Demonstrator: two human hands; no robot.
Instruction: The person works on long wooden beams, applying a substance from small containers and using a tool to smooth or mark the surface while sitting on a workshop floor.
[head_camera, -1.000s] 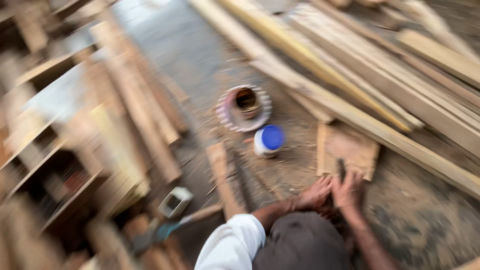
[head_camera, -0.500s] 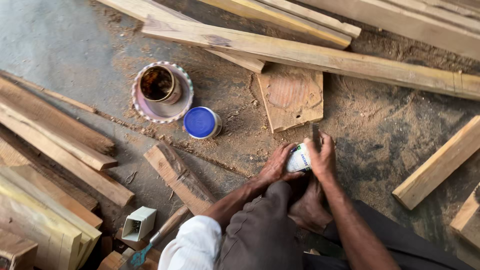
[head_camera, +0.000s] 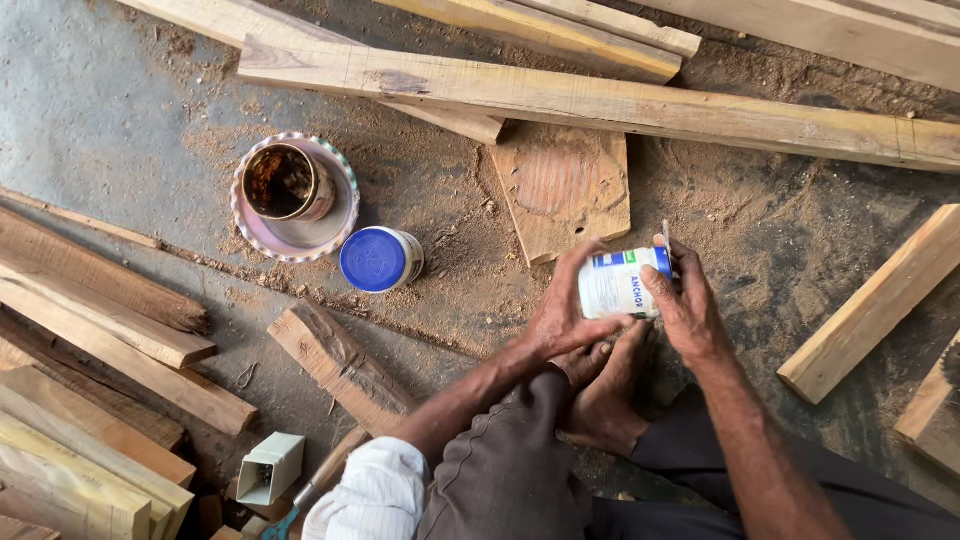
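White and blue, the small bottle (head_camera: 622, 283) sits gripped between both hands, left hand (head_camera: 563, 312) at its base and right hand (head_camera: 685, 305) wrapped round the cap end, seemingly mid-opening, just below the flat board (head_camera: 565, 190)

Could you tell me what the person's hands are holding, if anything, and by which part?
Both hold one small white container with a blue band: the left hand grips its lower body, the right hand its blue-banded top end.
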